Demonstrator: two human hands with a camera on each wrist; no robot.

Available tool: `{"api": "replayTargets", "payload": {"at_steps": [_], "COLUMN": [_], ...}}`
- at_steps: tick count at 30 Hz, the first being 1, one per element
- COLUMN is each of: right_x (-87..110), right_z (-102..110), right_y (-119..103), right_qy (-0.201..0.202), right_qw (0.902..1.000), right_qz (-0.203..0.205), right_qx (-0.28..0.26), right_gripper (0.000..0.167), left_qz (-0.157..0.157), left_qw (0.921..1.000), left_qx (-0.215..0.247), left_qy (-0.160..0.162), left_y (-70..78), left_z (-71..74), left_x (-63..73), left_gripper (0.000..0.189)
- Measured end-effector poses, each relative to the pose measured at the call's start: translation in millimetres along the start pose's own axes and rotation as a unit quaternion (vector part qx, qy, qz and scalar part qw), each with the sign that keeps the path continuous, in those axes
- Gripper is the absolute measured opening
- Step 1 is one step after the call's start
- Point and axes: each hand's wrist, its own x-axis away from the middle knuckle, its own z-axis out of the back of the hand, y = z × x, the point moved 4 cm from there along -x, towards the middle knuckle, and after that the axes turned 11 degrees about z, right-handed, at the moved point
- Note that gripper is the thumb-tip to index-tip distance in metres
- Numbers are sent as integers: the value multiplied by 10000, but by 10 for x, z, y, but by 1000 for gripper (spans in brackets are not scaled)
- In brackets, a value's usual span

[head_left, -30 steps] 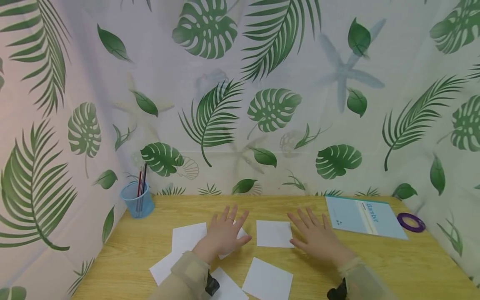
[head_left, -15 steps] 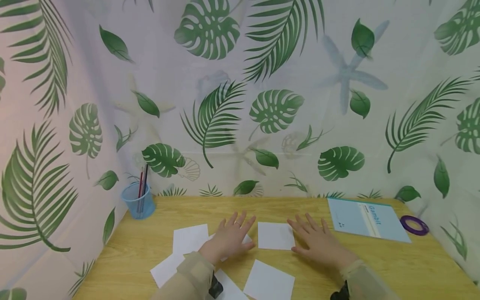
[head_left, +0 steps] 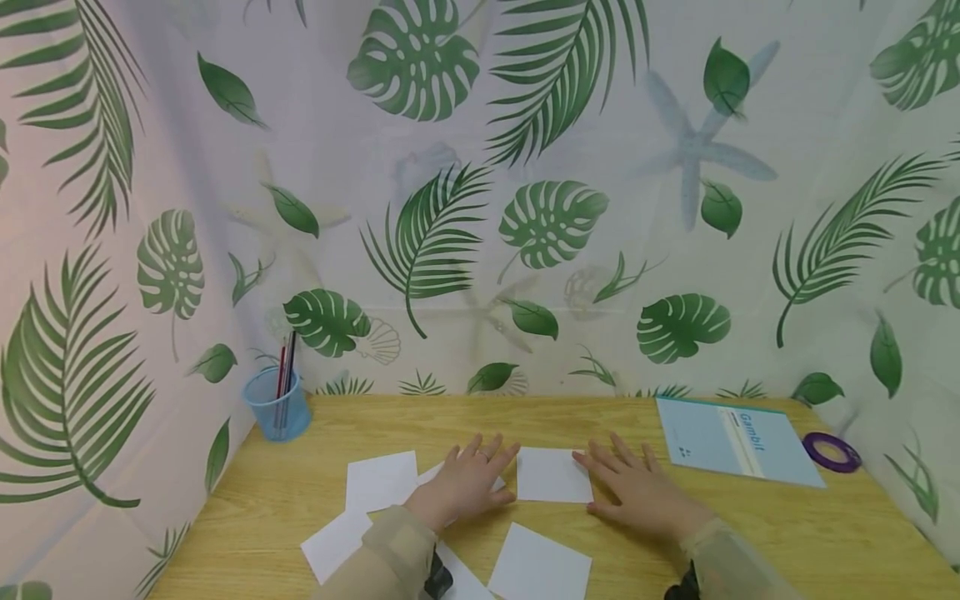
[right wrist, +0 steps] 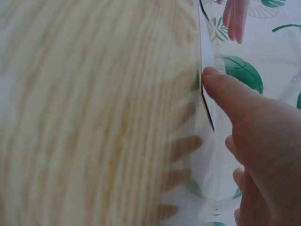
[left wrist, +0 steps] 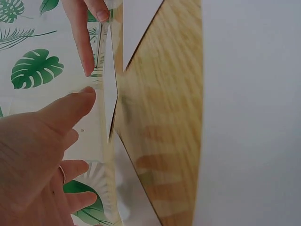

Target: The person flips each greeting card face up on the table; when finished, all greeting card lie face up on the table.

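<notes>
Between the two hands in the head view lies a square white sheet of paper, flat on the wooden table. My left hand is spread over another white sheet and hides most of it. Its fingertips reach the left edge of the middle sheet. My right hand, fingers spread, has its fingertips and thumb at that sheet's right edge. In the left wrist view the left hand shows a ring and extended fingers. The right wrist view shows the right hand with its thumb tip at a paper edge.
More white sheets lie at the left, including one sheet and another, with one sheet in front. A blue cup of pencils stands back left. A light-blue notebook and purple ring lie right.
My left hand has moved right and slightly toward me, its fingertips now closer to the middle sheet. The right hand has shifted slightly, its fingers now overlapping the sheet's right edge.
</notes>
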Motion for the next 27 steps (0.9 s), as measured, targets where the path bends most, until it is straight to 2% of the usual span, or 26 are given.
{"api": "replayTargets", "payload": {"at_steps": [8,13,20,27], "right_x": [20,15,-25,-58], "right_z": [-16,-16,-33,25], "right_y": [-2,-18,-7,-50], "right_qy": [-94,-46,-266,-217], "right_qw": [9996,9989,9988,9980], "right_qz": [247,473,366,463], "right_qx": [37,14,-199,-368], "right_gripper": [65,58,58,51], "left_qz": [-181,-304,-245,-291], "left_qw": [9998,9994,9991,9986], "left_qx": [-2,36,-171,-232], "left_qy": [-109,-174,-314,-370], "left_y": [83,117,133,96], "left_z": [39,24,2,-37], "left_x": [62,43,41,25], "left_gripper": [64,61,55,50]}}
